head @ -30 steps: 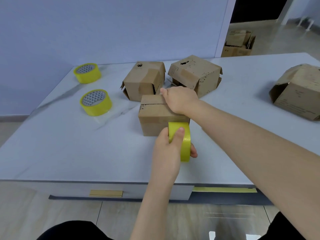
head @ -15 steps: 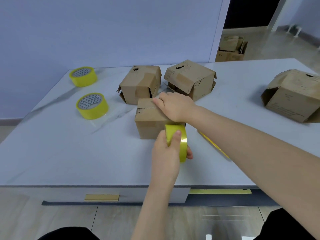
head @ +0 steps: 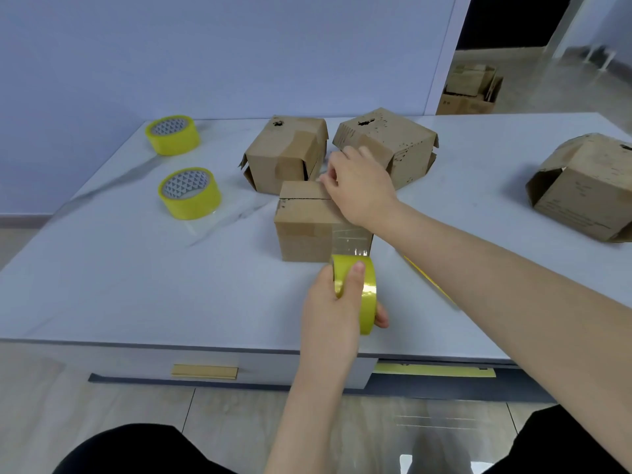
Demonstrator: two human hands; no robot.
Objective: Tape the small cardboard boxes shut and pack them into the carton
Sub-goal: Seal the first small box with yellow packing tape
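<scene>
A small cardboard box (head: 301, 230) stands mid-table with its top flaps closed. My right hand (head: 360, 188) lies over the box's top right part, fingers bent at the far edge, pressing there. A strip of clear tape (head: 352, 237) runs down the box's front face to a yellow tape roll (head: 367, 302). My left hand (head: 337, 302) grips that roll just in front of the box, thumb on top. Two more small boxes, one (head: 285, 152) and another (head: 393, 145), sit behind.
Two spare yellow tape rolls, one (head: 189, 193) and another (head: 172, 134), lie at the table's left. A larger open cardboard box (head: 588, 189) sits at the right. A yellow strip (head: 427, 282) lies under my right forearm. The table's front edge (head: 171, 343) is close to me.
My left hand has drawn the roll a little away from the box towards me, laying clear tape down the front face. My right hand stays on the box top.
</scene>
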